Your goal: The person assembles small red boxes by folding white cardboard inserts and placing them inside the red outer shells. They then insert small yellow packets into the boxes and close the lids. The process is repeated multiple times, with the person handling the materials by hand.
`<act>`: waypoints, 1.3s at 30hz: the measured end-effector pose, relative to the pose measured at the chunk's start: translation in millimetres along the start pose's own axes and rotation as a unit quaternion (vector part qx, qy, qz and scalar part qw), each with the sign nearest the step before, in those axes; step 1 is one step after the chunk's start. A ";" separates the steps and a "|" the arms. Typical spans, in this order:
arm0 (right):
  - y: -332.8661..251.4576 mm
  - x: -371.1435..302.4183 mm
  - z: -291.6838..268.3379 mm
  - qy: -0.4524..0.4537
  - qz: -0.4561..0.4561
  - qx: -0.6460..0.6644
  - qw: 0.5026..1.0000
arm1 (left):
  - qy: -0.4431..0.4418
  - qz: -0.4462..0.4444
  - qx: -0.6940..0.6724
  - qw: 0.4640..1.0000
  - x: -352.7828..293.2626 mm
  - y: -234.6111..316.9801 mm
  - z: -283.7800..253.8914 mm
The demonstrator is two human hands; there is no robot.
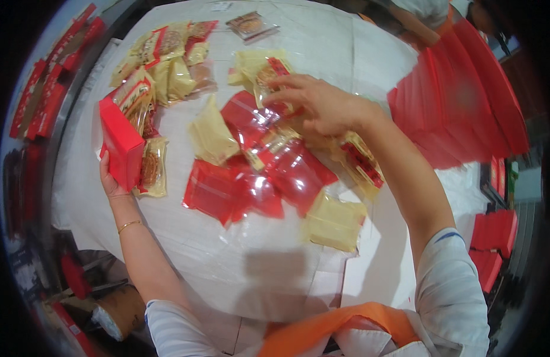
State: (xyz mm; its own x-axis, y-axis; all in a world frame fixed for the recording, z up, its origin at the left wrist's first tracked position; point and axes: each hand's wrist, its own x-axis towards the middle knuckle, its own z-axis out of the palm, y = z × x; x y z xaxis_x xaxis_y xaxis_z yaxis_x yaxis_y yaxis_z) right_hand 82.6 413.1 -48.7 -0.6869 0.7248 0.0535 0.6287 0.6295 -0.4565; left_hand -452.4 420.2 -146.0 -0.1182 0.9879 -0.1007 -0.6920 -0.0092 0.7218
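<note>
My left hand (112, 178) grips a red cardboard box (121, 144) at the table's left side, fingers hidden behind it. The box stands tilted beside a clear-windowed yellow packet (152, 167). My right hand (316, 106) is stretched over the middle of the table, fingers apart, over the edge of a yellow-and-red food packet (266, 72). Whether its fingertips touch the packet I cannot tell. Below that hand lie several shiny red packets (251, 119), heaped and overlapping. A cream packet (213, 133) lies to their left, and another cream packet (334, 222) lies nearer me.
More yellow packets (168, 65) are piled at the far left. A small clear packet (250, 26) lies at the back. Red boxes (453, 95) stand stacked at the right, near another person's arm (414, 22). Further red boxes (55, 77) line the left side.
</note>
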 end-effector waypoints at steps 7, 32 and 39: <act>-16.6 -63.5 -8.0 0.050 0.069 0.021 0.996 | -0.076 -0.138 -0.025 0.987 -26.7 -98.9 98.9; -134.3 -164.7 110.6 0.047 0.193 -0.174 0.964 | -0.072 -0.072 0.152 0.983 -475.3 -145.4 226.4; -149.8 -256.3 4.6 0.293 0.123 0.423 0.849 | -0.141 -0.094 0.142 0.975 -512.3 -164.5 238.8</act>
State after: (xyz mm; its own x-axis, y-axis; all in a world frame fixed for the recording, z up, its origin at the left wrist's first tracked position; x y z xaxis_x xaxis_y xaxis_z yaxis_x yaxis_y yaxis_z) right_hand 162.8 131.8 1.9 -0.1189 0.9758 0.1836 0.0692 0.1926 -0.9788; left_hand -108.0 -47.3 -49.6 0.2195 0.9719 -0.0852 -0.4535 0.1790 0.8731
